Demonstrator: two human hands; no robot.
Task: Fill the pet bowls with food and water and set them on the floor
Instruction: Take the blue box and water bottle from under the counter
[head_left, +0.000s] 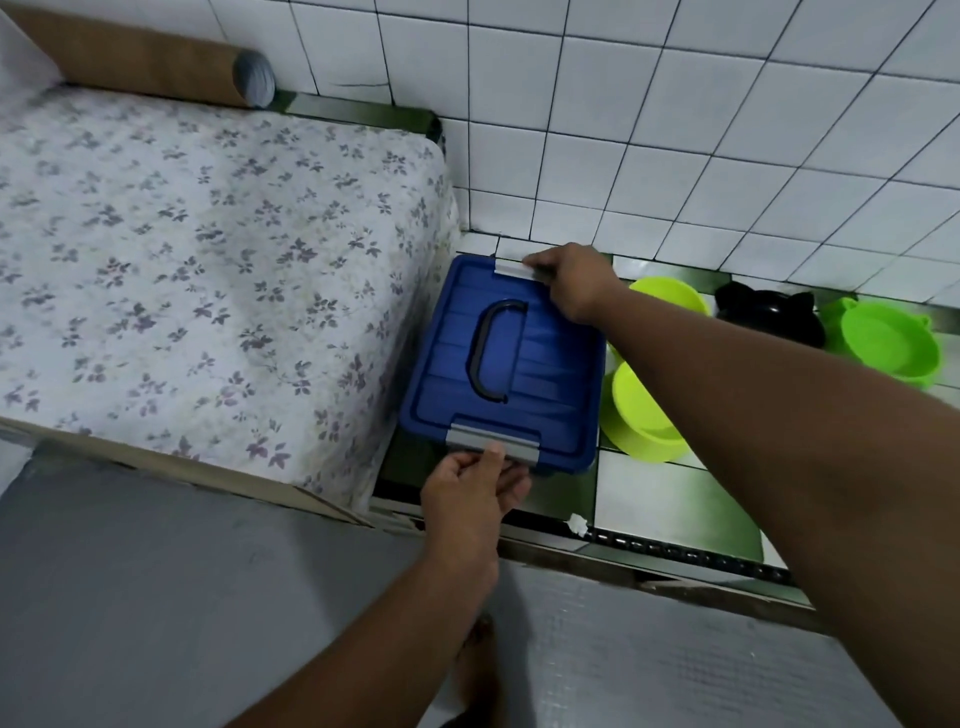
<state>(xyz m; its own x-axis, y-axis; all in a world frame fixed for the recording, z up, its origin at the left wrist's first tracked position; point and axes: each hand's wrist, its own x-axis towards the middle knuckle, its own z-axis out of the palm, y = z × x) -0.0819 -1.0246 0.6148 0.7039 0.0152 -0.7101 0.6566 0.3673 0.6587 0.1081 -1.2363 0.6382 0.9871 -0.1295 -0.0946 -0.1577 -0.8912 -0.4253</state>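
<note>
glossy blue plastic box (519, 364); glossy green plastic bowls (644, 421); glazed white wall tiles (675, 130); floral cloth (208, 234)

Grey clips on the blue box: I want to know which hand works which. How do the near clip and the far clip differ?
The near clip sits at the front edge of the blue box; the far clip at its back edge, by the wall. The left hand pinches the near clip; the right hand grips the far clip's end. The near clip looks darker, the far clip paler. Both are grey bars.
</note>
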